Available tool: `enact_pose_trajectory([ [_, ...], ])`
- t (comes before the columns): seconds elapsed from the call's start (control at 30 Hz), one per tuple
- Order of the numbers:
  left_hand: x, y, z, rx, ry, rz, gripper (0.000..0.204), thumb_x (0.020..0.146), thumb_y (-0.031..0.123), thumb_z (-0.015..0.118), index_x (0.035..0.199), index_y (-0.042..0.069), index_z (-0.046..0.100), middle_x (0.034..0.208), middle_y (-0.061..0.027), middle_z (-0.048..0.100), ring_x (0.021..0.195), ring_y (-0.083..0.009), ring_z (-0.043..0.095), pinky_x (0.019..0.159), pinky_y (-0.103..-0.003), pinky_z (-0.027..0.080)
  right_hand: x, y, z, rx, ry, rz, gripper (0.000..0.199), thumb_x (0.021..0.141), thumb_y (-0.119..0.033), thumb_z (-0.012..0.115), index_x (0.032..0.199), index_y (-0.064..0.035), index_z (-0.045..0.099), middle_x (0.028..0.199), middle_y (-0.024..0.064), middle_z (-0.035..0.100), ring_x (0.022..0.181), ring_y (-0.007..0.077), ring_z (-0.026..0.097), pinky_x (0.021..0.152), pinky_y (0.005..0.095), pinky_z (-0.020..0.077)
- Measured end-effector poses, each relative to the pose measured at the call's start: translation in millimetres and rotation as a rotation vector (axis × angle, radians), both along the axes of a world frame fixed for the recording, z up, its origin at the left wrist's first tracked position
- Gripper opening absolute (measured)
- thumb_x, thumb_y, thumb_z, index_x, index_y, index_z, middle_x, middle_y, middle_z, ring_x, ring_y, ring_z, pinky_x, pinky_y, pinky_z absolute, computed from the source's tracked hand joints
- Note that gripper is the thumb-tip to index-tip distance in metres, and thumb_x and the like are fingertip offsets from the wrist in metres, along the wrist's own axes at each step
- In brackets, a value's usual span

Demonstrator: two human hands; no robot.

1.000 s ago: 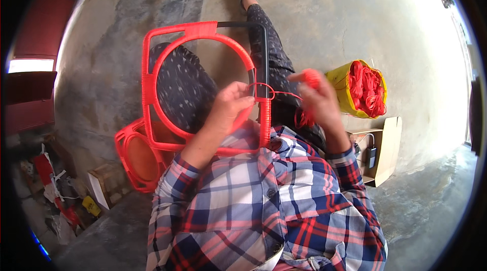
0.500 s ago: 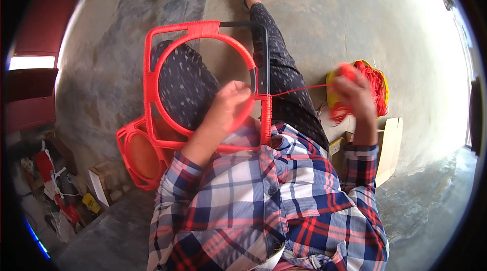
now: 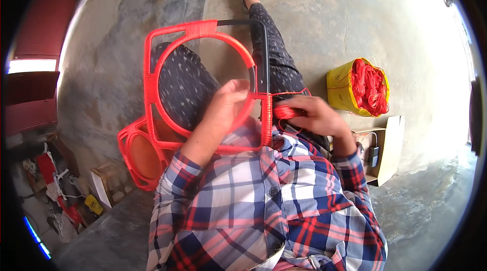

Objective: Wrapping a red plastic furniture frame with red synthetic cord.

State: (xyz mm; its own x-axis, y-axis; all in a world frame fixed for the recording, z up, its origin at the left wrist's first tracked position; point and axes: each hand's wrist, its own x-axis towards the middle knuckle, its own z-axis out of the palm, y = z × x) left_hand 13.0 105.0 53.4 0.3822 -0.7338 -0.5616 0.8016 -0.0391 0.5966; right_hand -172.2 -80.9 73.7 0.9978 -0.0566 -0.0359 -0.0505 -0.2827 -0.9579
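A square frame (image 3: 150,88) with a round ring inside it rests over my lap. Red cord wraps most of it; bare black shows at its upper right corner and on a short stretch of the ring. My left hand (image 3: 227,104) is closed on the ring's right side, by the small bar joining ring and frame. Just right of the frame, my right hand (image 3: 317,116) grips a small bundle of red cord (image 3: 285,112). A slack strand of cord (image 3: 291,92) loops from the wrapped bar toward that hand.
On the floor at right stands a yellow container (image 3: 339,87) full of red cord (image 3: 369,86). Nearer me is an open cardboard box (image 3: 389,151) with a dark object inside. A second red frame (image 3: 124,151) lies at my left, near assorted items (image 3: 66,190).
My right hand has come left from beside the yellow container to the frame's right edge, carrying the cord bundle. The strand, taut before, is now slack. My left hand stays on the ring.
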Motion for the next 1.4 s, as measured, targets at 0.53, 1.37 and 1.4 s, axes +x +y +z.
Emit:
enact_pose_trajectory([
  [0.53,-18,4,21,0.002,-0.533,0.094,0.019,0.096,0.018,0.051,0.081,0.007,0.052,0.076,-0.0007,0.055,0.061,-0.0081,0.044,0.059,-0.023,0.038,71,29,18,-0.508,-0.379,-0.2,0.041,0.067,-0.013,0.076,0.105,-0.0071,0.065,0.115,0.0089,0.056,0.108,0.0314,0.051,0.09,0.0393,0.0429],
  [1.37,-4,-7,12,-0.074,-0.137,-0.144,0.04,0.092,0.022,0.043,0.126,0.001,0.046,0.103,-0.0105,0.062,0.087,-0.0192,0.061,0.072,-0.031,0.049,-18,-47,-24,0.781,0.038,-0.813,0.02,0.093,-0.014,0.053,0.11,-0.0057,0.059,0.06,-0.0107,0.039,0.046,0.0012,0.032,0.04,0.0202,0.0255],
  [1.4,-4,-7,9,-0.127,-0.115,-0.143,0.038,0.091,0.019,0.043,0.123,0.0,0.048,0.105,-0.0117,0.062,0.089,-0.0208,0.062,0.073,-0.032,0.05,-10,-29,-22,0.767,0.096,-0.518,0.031,0.094,-0.016,0.054,0.123,-0.0057,0.054,0.066,-0.0095,0.042,0.05,0.0002,0.034,0.043,0.019,0.0278],
])
